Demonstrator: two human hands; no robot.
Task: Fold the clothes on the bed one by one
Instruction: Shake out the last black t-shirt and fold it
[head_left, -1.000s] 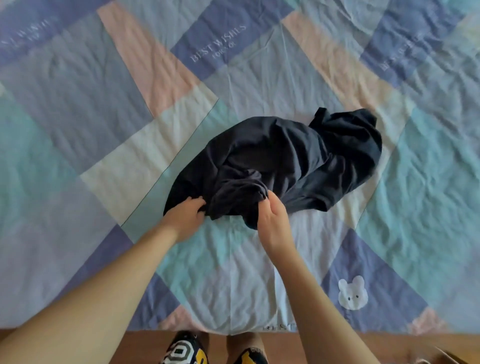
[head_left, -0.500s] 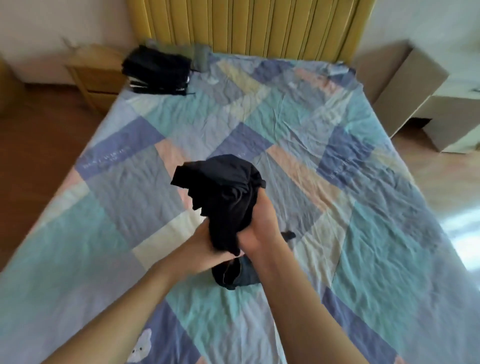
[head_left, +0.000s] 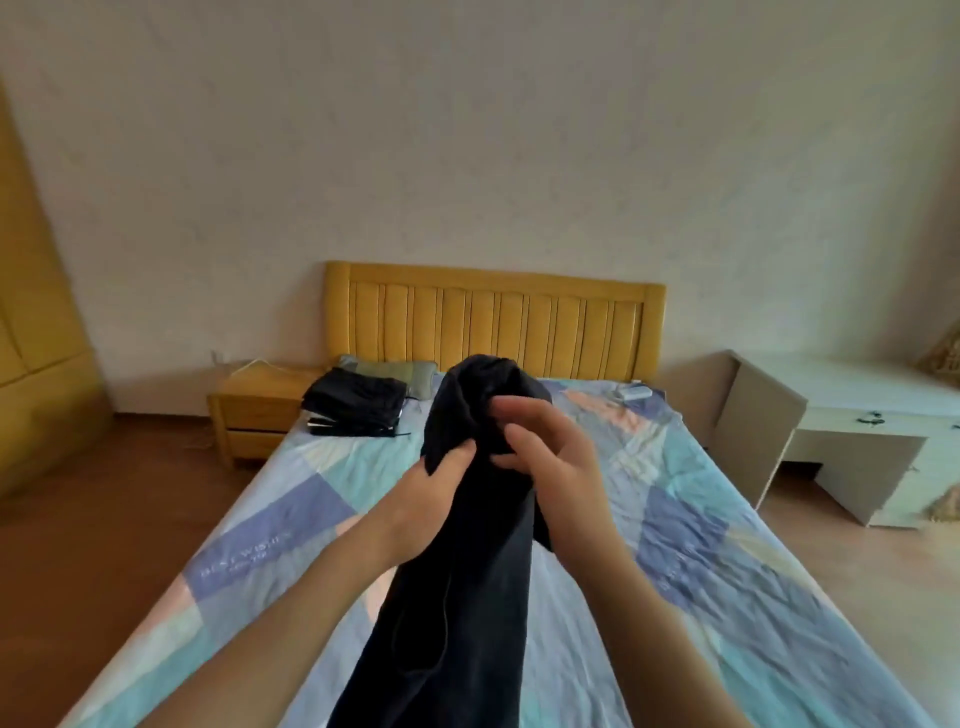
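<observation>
The dark garment (head_left: 467, 545) is hanging in the air in front of the person, above the near half of the bed (head_left: 701, 571), its top bunched and its length trailing down out of view at the bottom edge. It is not lying on the bed.

The left hand (head_left: 421, 499) is gripping the garment's left edge, thumb and fingers closed on the cloth. The right hand (head_left: 550, 457) is holding the bunched top from the other side; its fingers (head_left: 519, 410) are curling over the fabric, though some appear partly lifted, so how firm that grip is cannot be told for certain.

A stack of folded clothes (head_left: 356, 405) is sitting at the head of the bed, on the left, just beside a pillow (head_left: 400, 371) and in front of the headboard (head_left: 493, 322). A nightstand (head_left: 254, 410) is standing left of the bed, and a white desk (head_left: 857, 415) right of it.

Judgement: the person is holding the garment up to find its edges before laying it flat; this fold is not yet begun.

Risks from here:
- The cloth is bunched at the top. If it is spread without finding the corners or seams, it is likely to go down twisted and the fold will come out uneven.
- The right hand's hold looks the looser of the two. A shake could pull the cloth free on that side and let it drop in a heap.
- The trailing lower end could drag on the bed cover and crease as the garment is lowered.
</observation>
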